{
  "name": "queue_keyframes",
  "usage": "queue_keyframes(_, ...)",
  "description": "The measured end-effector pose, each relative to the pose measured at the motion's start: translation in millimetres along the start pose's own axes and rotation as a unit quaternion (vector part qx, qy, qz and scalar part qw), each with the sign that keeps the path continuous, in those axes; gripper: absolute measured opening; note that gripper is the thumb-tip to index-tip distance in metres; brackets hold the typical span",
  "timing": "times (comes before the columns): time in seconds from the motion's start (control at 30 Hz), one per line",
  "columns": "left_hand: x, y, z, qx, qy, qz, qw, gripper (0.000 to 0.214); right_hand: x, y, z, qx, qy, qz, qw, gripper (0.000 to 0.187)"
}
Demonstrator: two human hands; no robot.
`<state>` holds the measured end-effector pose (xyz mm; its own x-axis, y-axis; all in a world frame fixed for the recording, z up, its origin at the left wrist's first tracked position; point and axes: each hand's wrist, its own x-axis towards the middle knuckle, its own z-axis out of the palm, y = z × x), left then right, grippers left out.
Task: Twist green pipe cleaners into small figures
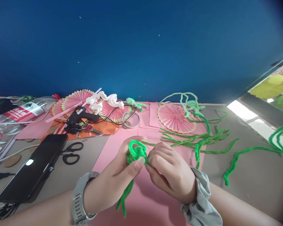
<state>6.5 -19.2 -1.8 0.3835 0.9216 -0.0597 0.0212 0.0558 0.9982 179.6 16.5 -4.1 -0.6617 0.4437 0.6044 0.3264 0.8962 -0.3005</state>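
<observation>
Between my hands is a bundle of bright green pipe cleaners, wound into loops at the top, with loose ends hanging below my left palm. My left hand is closed round the bundle, its thumb pressed on the coil. Against the bundle's right side, my right hand pinches a green strand with curled fingers; its fingertips are partly hidden. More green pipe cleaners lie loose on pink paper just beyond my right hand.
Left of my hands lie a black phone, scissors and a black glue gun. Pink pleated paper rosettes and white crumpled paper line the blue partition. A plastic bottle lies far left.
</observation>
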Motion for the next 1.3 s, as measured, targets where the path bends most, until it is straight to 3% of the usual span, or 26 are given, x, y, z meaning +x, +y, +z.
queue_keyframes(0.17,2,1,-1.3,-0.158,0.010,-0.007,0.987,0.021,1,-2,0,0.083,-0.001,0.015,0.996,0.017)
queue_keyframes(0.3,8,6,-5.0,-0.197,0.071,-0.025,0.978,0.019,2,-7,1,0.132,-0.010,0.012,0.991,0.019)
queue_keyframes(0.4,10,7,-6.0,-0.201,0.084,-0.044,0.975,0.025,2,-10,0,0.163,-0.012,0.020,0.986,0.019)
queue_keyframes(0.6,8,4,-2.7,-0.191,0.100,-0.029,0.976,0.032,-1,-9,0,0.149,0.022,0.057,0.987,0.018)
queue_keyframes(0.73,6,3,-5.7,-0.155,0.066,-0.014,0.986,0.026,-2,-10,-1,0.157,0.047,0.099,0.981,0.016)
queue_keyframes(0.93,0,2,-7.5,0.004,0.048,0.047,0.998,0.025,-3,-8,-1,0.190,0.035,0.154,0.969,0.011)
queue_keyframes(1.03,-2,3,-4.7,0.035,0.017,0.067,0.997,0.028,-4,-7,1,0.199,0.037,0.173,0.964,0.009)
queue_keyframes(1.2,-1,6,-3.2,0.043,-0.002,0.088,0.995,0.015,-6,-3,4,0.235,0.044,0.248,0.939,0.016)
queue_keyframes(1.3,-1,5,-2.8,0.030,-0.004,0.068,0.997,0.009,-4,-2,5,0.263,0.058,0.302,0.914,0.022)
